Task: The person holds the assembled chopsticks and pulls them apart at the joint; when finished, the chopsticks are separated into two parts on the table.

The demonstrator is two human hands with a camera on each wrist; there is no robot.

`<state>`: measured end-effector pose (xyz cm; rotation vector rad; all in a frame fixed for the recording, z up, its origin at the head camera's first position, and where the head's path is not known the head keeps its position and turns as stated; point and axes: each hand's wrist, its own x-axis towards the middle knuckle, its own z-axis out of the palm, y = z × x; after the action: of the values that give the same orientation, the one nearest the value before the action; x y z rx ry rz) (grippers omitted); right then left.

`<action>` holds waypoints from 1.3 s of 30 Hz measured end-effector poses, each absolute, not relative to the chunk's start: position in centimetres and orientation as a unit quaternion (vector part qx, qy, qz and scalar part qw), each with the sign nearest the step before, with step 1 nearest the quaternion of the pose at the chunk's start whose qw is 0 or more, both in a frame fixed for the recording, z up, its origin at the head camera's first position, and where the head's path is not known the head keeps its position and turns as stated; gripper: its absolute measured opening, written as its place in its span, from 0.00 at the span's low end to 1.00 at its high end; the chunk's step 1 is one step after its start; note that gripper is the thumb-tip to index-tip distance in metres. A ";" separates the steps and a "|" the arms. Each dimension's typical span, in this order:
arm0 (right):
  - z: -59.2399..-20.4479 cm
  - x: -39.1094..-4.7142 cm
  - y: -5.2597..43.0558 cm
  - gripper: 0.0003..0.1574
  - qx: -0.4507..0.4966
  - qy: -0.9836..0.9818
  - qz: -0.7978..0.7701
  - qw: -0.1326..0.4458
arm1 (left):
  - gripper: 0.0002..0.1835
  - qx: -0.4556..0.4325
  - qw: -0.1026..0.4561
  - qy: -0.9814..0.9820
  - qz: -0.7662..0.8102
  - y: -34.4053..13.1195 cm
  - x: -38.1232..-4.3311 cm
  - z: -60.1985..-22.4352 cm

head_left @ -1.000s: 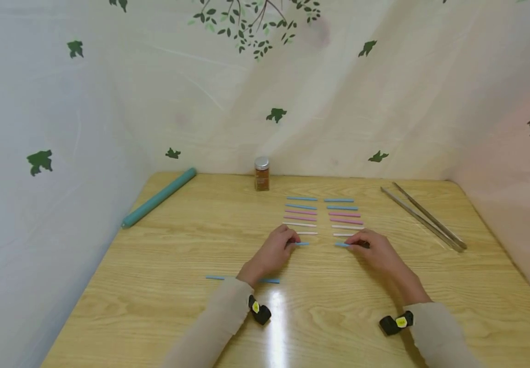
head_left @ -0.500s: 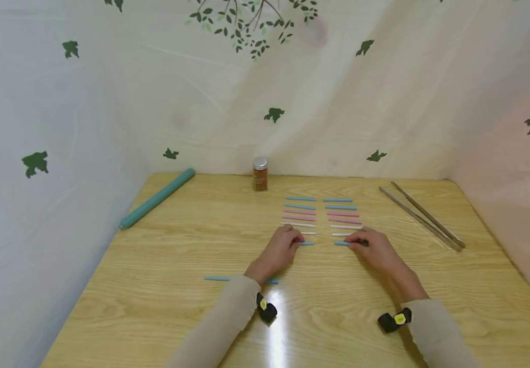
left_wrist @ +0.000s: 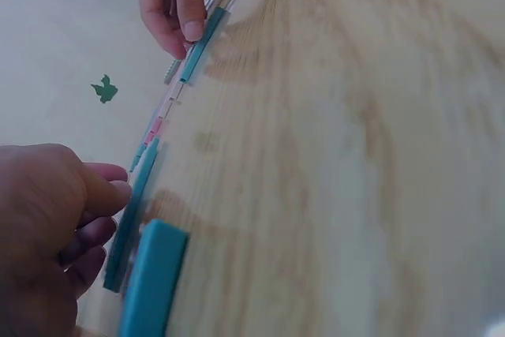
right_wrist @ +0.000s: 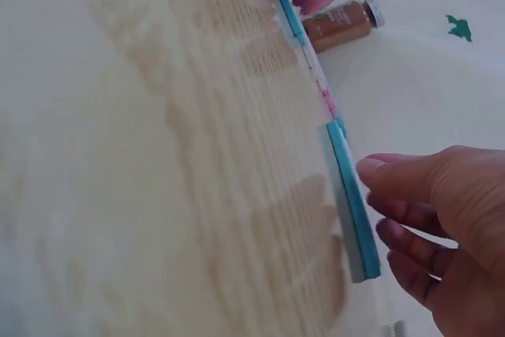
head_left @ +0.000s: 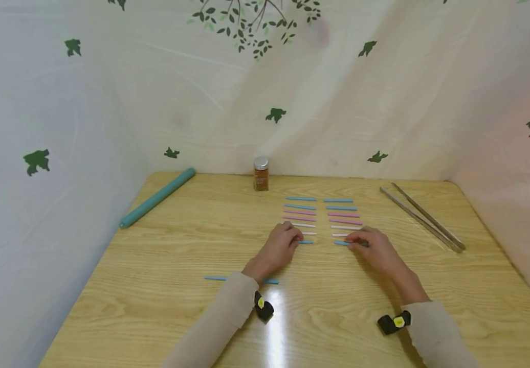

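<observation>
Near the middle of the table, my left hand (head_left: 278, 246) pinches a blue stick (head_left: 306, 242) between thumb and fingers. Across a small gap, my right hand (head_left: 376, 250) holds another blue stick (head_left: 341, 243) at its fingertips. Both sticks lie low along the wood, nearly in line with each other. Beyond them run two columns of thin sticks, in white (head_left: 340, 235), pink (head_left: 344, 214) and blue (head_left: 301, 198). In the left wrist view, the left hand's stick (left_wrist: 130, 226) slants past the thumb; the right wrist view shows the right hand's stick (right_wrist: 352, 199) against the thumb tip.
Blue stick parts (head_left: 216, 278) show on both sides of my left forearm. A spice jar (head_left: 261, 176) stands at the back edge. Long metal tongs (head_left: 423, 220) lie right, a teal cylinder (head_left: 158, 198) far left. A patterned cloth (head_left: 228, 102) encloses the table (head_left: 154, 286).
My left hand has shifted slightly right with its blue stick, narrowing the gap between the two sticks. The right hand has hardly moved.
</observation>
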<state>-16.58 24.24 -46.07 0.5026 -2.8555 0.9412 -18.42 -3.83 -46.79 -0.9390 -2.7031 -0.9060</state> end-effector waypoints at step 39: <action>-46.0 -10.7 7.7 0.20 0.277 -0.841 0.452 -0.106 | 0.10 -0.278 -0.094 -0.870 -0.397 -23.9 -11.6 -45.7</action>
<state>-10.67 7.72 -45.98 0.9346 -2.8360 1.5254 -11.63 -23.92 -45.66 -0.9284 -2.9098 -1.3270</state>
